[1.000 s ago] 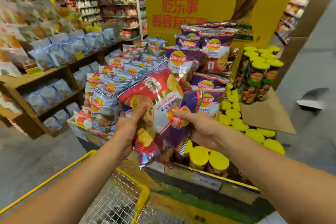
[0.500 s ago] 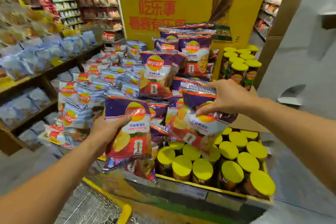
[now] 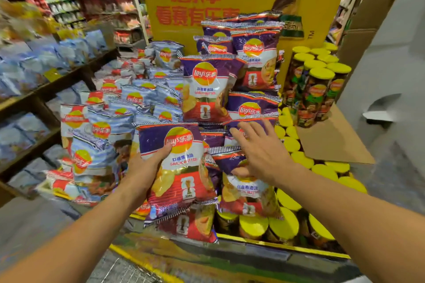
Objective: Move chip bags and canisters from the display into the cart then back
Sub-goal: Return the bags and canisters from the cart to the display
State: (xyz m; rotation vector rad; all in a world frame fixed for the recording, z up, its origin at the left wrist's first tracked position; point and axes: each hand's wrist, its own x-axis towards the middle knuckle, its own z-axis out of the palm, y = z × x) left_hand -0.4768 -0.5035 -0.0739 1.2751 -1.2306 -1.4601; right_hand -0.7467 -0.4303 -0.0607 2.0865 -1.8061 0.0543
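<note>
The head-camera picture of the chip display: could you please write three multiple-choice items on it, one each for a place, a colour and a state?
1. Where do the yellow-lidded canisters stand relative to the purple chip bags?
A. to their right
B. to their left
C. behind the sign

2. What colour is the top of the bag in the left hand?
A. green
B. purple
C. black

3. How is the right hand?
A. clenched round a canister
B. out of view
C. open, fingers spread over the bags

Answers:
1 A, the lids fill the display's right side.
2 B, the band behind the logo is purple.
3 C, its fingers are straight and grip nothing.
</note>
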